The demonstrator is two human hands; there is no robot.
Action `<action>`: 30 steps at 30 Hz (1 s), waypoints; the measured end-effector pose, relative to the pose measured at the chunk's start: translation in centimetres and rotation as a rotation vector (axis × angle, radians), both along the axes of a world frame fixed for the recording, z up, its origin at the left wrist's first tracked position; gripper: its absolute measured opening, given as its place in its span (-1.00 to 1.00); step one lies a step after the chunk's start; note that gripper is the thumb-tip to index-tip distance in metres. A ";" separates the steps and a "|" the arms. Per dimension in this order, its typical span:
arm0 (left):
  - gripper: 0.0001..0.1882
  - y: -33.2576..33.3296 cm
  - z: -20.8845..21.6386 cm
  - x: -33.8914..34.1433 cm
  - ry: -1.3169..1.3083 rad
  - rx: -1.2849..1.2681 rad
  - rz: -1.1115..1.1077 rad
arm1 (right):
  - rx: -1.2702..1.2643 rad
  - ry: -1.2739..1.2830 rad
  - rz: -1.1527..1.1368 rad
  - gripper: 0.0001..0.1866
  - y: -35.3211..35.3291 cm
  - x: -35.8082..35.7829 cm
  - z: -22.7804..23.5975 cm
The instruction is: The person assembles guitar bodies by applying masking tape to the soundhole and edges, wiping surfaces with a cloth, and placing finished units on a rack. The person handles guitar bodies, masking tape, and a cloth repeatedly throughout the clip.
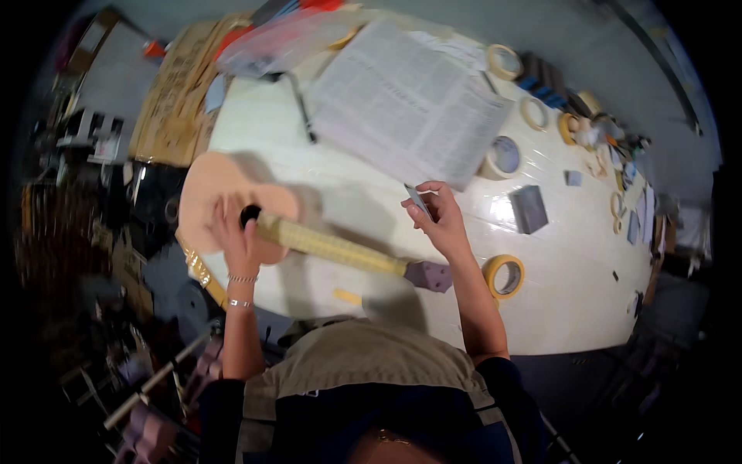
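Note:
A small pale-wood guitar or ukulele (276,203) lies on the white table, its body to the left. Yellowish masking tape (332,246) covers its neck, and the dark purplish headstock (428,276) points right. My left hand (232,230) rests flat on the body beside the sound hole, fingers spread and a little blurred. Raised over the table to the right, my right hand (439,216) pinches a thin grey flat piece (418,200) between thumb and fingers; its exact kind is unclear. That hand is apart from the instrument, near the newspaper's lower corner.
Newspaper sheets (410,100) spread across the far middle. Rolls of tape, among them a yellow roll (504,277) and a white roll (502,158), stand at the right near a grey block (529,209). Cardboard (174,100) and a plastic bag (270,46) lie at far left.

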State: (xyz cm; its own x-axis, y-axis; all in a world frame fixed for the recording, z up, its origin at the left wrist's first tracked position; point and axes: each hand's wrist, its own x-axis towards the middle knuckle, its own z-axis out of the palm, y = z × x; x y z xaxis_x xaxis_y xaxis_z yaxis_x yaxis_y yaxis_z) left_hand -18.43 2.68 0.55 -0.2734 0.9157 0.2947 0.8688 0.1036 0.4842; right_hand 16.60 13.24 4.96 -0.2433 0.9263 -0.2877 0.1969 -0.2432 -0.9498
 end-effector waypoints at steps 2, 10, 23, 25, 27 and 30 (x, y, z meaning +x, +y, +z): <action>-0.45 -0.4 0.4 -0.9 0.025 -0.028 0.095 | 0.226 -0.267 0.154 -0.64 -2.9 -5.7 0.1; -0.54 0.0 -0.8 -2.7 0.123 -0.009 0.228 | 0.954 -0.477 0.456 -0.55 -5.4 -20.3 -2.6; -0.52 0.2 0.0 -2.4 0.134 -0.027 0.267 | 1.139 -0.763 0.648 -0.59 -5.4 -22.6 -3.5; -0.52 0.1 -0.3 -2.6 0.135 -0.037 0.272 | 1.119 -0.736 0.646 -0.62 -4.9 -23.2 -3.3; -0.52 0.1 -0.6 -2.6 0.137 -0.036 0.274 | 1.084 -0.707 0.647 -0.67 -5.7 -22.1 -1.7; -0.51 0.2 -0.7 -2.6 0.134 -0.028 0.271 | 1.064 -0.762 0.634 -0.71 -6.5 -20.9 -1.6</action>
State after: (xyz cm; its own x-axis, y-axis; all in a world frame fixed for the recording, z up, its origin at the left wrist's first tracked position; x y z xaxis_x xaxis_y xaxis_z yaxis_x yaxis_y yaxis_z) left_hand -21.00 2.91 -0.10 -0.4695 0.8229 0.3201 0.8636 0.3524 0.3607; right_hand -4.32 6.78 3.36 -0.7898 0.5766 0.2092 0.5303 0.8133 -0.2396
